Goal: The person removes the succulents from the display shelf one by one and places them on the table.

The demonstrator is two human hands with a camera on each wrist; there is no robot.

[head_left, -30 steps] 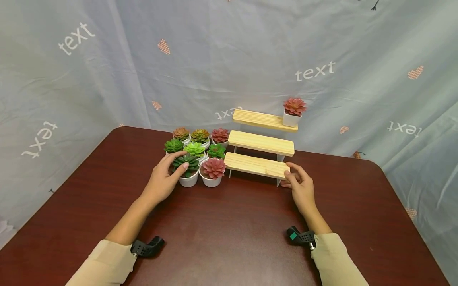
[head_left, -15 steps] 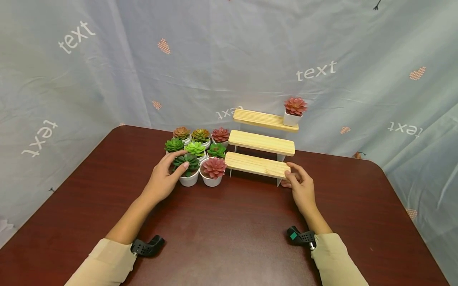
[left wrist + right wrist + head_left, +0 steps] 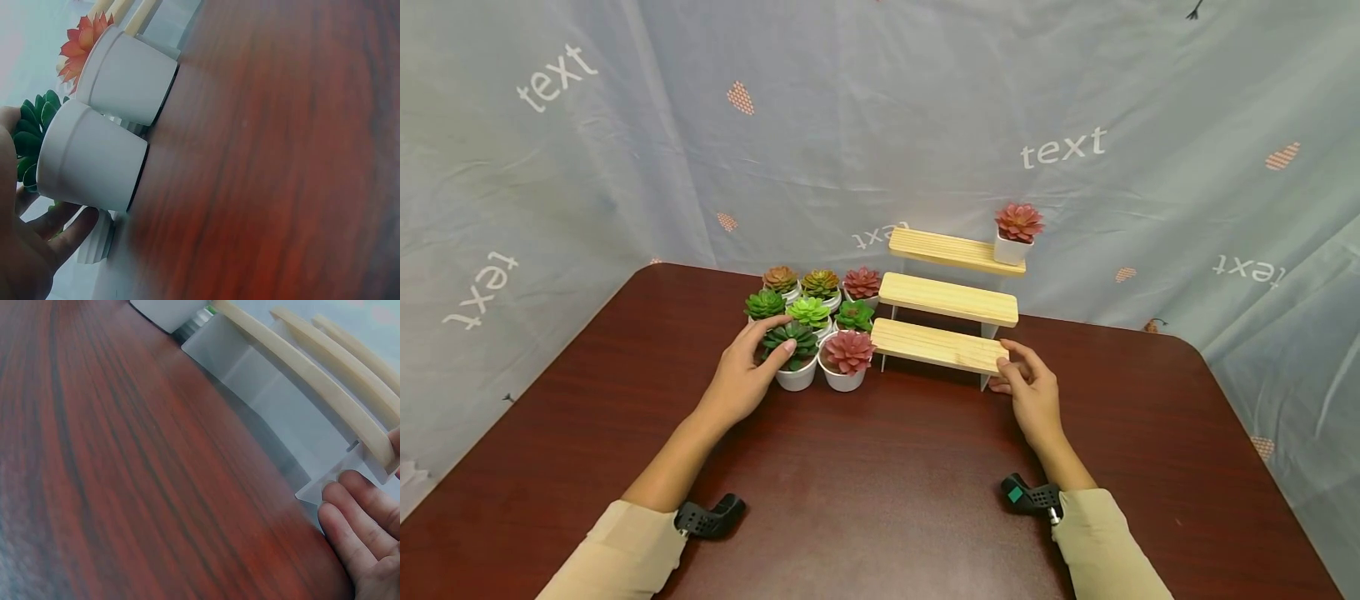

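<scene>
My left hand (image 3: pixel 741 379) is around a dark green potted succulent (image 3: pixel 795 380) at the front left of a pot cluster, thumb and index finger at its leaves. In the left wrist view its white round pot (image 3: pixel 90 159) stands upright on the table, fingertips (image 3: pixel 81 228) at its side. My right hand (image 3: pixel 1036 396) holds the right end of a three-tier wooden display shelf (image 3: pixel 936 346) at the bottom tier. Its thumb is at the board's front edge. In the right wrist view several fingers (image 3: pixel 359 512) press against the white side leg (image 3: pixel 331 475).
Beside the dark green plant stands a pink succulent (image 3: pixel 848 354); several more potted succulents (image 3: pixel 808 312) crowd behind. One red succulent in a square white pot (image 3: pixel 1015 250) sits at the top tier's right end. A printed curtain (image 3: pixel 820 142) hangs behind the dark wooden table (image 3: pixel 887 492).
</scene>
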